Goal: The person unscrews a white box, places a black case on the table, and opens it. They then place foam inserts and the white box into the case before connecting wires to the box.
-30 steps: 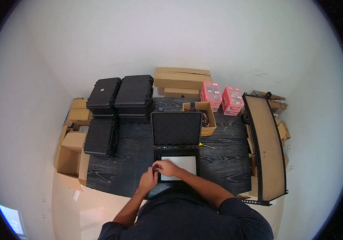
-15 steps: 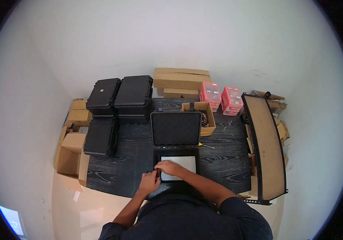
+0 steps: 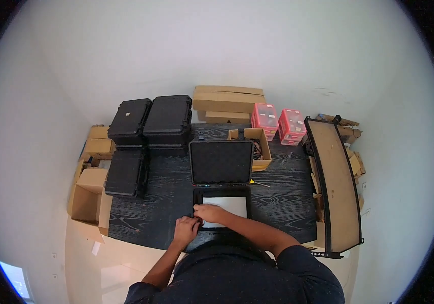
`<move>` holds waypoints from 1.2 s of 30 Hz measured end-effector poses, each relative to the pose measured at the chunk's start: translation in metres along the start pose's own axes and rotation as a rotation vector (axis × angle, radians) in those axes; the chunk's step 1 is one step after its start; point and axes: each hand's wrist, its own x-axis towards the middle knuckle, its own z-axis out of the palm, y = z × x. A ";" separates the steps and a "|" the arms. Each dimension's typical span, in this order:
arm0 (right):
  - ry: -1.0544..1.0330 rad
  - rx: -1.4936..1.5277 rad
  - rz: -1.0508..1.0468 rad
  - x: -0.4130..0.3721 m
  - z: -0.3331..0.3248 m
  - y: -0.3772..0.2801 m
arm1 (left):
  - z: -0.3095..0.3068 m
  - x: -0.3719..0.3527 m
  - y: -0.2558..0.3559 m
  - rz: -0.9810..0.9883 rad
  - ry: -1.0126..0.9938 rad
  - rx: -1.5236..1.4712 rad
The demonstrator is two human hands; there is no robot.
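An open black hard case stands at the table's front, with its foam-lined lid (image 3: 222,163) raised away from me. A flat whitish panel (image 3: 234,206) lies within the case's base (image 3: 249,205). My right hand (image 3: 210,213) reaches across this panel to the base's left side, its fingers bent and closed. Just below, my left hand (image 3: 185,231) is at the left rim with curled fingers near the right hand's. What they pinch, if anything, is too small and covered to name.
Closed black cases (image 3: 167,119) stand at the back left. Behind the lid is a cardboard box (image 3: 262,164) holding cables. A yellow-handled screwdriver (image 3: 260,183) lies right of the case. Pink drawer boxes (image 3: 292,126) and a long black-framed panel (image 3: 333,187) occupy the right.
My hands stay at the case's left side, with the fingers shifting slightly. The whole view has moved a little.
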 end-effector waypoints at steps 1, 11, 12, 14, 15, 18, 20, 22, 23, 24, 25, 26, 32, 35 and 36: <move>0.000 0.011 0.008 0.006 0.006 0.002 | -0.004 0.000 0.001 0.014 0.019 0.010; 0.148 0.220 0.176 0.018 0.024 0.005 | -0.007 0.005 0.013 -0.283 -0.005 0.015; 0.159 0.233 0.161 0.017 0.022 0.006 | 0.000 0.006 0.009 -0.305 0.003 0.036; 0.181 0.261 0.133 0.012 0.018 0.010 | 0.011 0.006 -0.001 -0.316 0.005 0.066; 0.187 0.269 0.121 0.009 0.014 0.011 | 0.012 0.007 -0.004 -0.307 0.001 0.075; 0.219 0.297 0.071 0.001 0.010 0.013 | 0.015 0.005 -0.006 -0.259 -0.018 0.085; 0.259 0.325 0.020 -0.002 0.020 0.016 | 0.016 0.003 -0.003 -0.226 -0.023 0.108; 0.189 0.211 -0.017 -0.002 0.023 0.019 | 0.017 -0.001 0.002 -0.201 -0.012 0.153; 0.154 0.154 -0.035 -0.002 0.025 0.020 | 0.016 -0.001 0.002 -0.199 -0.017 0.137; 0.142 0.089 -0.039 -0.001 0.025 0.019 | 0.012 0.000 0.003 -0.196 -0.022 0.121; 0.131 0.025 -0.042 0.001 0.025 0.018 | 0.008 0.001 0.005 -0.194 -0.027 0.106; 0.120 -0.039 -0.047 0.004 0.025 0.017 | 0.004 0.003 0.007 -0.214 -0.042 0.122; 0.103 -0.026 0.055 0.004 0.011 0.000 | 0.016 0.010 -0.005 -0.278 -0.027 0.132; 0.238 0.099 0.026 -0.001 0.015 0.006 | 0.023 0.010 -0.005 -0.244 0.032 0.243; 0.172 0.081 0.042 -0.001 0.012 0.006 | 0.025 0.010 -0.002 -0.229 0.033 0.265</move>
